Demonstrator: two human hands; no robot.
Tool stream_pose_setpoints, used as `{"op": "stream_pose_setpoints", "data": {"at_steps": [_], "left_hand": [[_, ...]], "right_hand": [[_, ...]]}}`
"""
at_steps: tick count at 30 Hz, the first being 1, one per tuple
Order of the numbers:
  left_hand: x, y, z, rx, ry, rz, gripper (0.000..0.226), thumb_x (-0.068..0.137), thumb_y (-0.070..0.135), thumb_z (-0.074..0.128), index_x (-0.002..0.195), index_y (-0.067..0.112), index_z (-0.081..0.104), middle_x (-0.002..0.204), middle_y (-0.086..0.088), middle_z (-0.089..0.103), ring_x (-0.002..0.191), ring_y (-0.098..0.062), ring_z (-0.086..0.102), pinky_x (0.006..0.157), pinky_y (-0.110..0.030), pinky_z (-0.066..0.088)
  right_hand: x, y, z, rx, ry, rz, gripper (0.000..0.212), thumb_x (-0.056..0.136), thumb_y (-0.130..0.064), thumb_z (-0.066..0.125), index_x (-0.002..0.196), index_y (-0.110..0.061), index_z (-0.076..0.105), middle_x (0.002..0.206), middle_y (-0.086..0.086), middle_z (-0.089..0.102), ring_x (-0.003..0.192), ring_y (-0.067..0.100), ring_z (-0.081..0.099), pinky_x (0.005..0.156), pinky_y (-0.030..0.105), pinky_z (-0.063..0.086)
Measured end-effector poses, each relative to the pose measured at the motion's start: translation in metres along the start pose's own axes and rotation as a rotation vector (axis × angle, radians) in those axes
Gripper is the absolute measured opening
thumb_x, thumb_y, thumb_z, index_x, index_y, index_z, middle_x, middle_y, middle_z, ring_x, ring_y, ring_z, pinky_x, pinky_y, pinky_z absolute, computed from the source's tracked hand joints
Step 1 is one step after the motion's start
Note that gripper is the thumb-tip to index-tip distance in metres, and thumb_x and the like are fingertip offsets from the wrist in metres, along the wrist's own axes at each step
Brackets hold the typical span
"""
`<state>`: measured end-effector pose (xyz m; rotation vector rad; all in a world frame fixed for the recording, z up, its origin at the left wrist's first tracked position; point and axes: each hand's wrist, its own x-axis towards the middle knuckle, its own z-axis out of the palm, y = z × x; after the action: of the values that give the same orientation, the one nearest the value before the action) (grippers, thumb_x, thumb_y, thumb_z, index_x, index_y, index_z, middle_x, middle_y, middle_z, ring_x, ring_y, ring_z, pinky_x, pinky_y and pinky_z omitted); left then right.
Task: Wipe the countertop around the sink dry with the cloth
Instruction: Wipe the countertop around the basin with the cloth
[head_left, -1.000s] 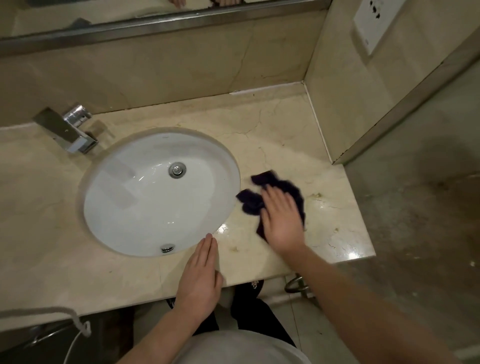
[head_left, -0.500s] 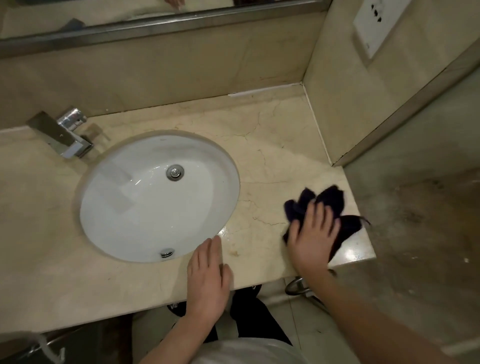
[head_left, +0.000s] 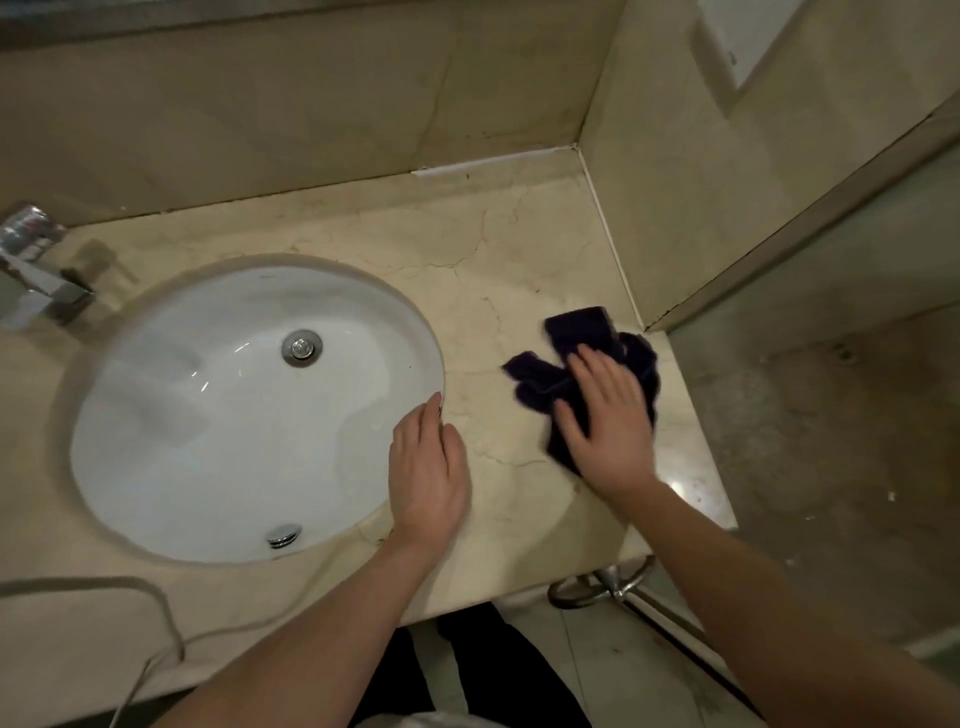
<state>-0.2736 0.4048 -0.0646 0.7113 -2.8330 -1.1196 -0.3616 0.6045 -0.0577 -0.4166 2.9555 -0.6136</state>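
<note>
The cloth (head_left: 576, 364) lies on the bench (head_left: 498, 249), right of the sink (head_left: 156, 415); it has moved back from the front right corner toward the wall. My right hand (head_left: 605, 421) presses it flat, fingers (head_left: 589, 364) straight and spread. My left hand (head_left: 428, 478) rests flat at the sink rim, fingers released, further forward than before.

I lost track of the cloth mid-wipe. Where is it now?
The dark cloth lies on the countertop right of the sink, under the right hand.
</note>
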Motion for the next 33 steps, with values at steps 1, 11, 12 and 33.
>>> {"op": "stream_pose_setpoints", "data": {"at_steps": [1, 11, 12, 33], "left_hand": [[0.0, 0.0, 0.001, 0.008, 0.005, -0.015, 0.044, 0.103, 0.016, 0.035, 0.146, 0.01, 0.044, 0.134, -0.004, 0.055, 0.123, -0.018, 0.045, 0.11, -0.037, 0.038], [0.002, 0.004, 0.006, 0.088, -0.009, -0.059, 0.052, 0.101, 0.028, 0.022, 0.146, 0.013, 0.043, 0.132, 0.0, 0.054, 0.121, -0.015, 0.044, 0.11, -0.032, 0.036], [0.001, 0.003, 0.007, 0.094, -0.011, -0.059, 0.052, 0.101, 0.028, 0.021, 0.145, 0.013, 0.043, 0.132, 0.0, 0.054, 0.121, -0.015, 0.044, 0.109, -0.032, 0.036], [0.005, 0.001, 0.004, 0.007, 0.031, -0.075, 0.042, 0.101, 0.025, 0.033, 0.138, 0.018, 0.052, 0.117, 0.008, 0.059, 0.108, -0.013, 0.054, 0.096, -0.022, 0.037]], "right_hand": [[-0.003, 0.014, -0.005, -0.016, 0.031, 0.053, 0.053, 0.105, -0.037, 0.042, 0.154, -0.016, 0.037, 0.16, 0.001, 0.036, 0.15, 0.017, 0.026, 0.125, 0.043, 0.016], [-0.09, -0.041, 0.034, -0.151, 0.059, 0.169, 0.056, 0.101, -0.029, 0.035, 0.151, -0.005, 0.04, 0.158, 0.012, 0.038, 0.147, 0.029, 0.034, 0.121, 0.05, 0.024], [-0.082, -0.049, 0.037, -0.158, 0.03, 0.112, 0.056, 0.101, -0.03, 0.035, 0.152, -0.006, 0.039, 0.159, 0.011, 0.036, 0.148, 0.027, 0.032, 0.121, 0.049, 0.024], [0.236, -0.072, 0.047, -0.167, 0.104, 0.135, 0.059, 0.103, -0.034, 0.027, 0.155, -0.008, 0.031, 0.162, 0.008, 0.031, 0.15, 0.027, 0.025, 0.124, 0.046, 0.014]]}}
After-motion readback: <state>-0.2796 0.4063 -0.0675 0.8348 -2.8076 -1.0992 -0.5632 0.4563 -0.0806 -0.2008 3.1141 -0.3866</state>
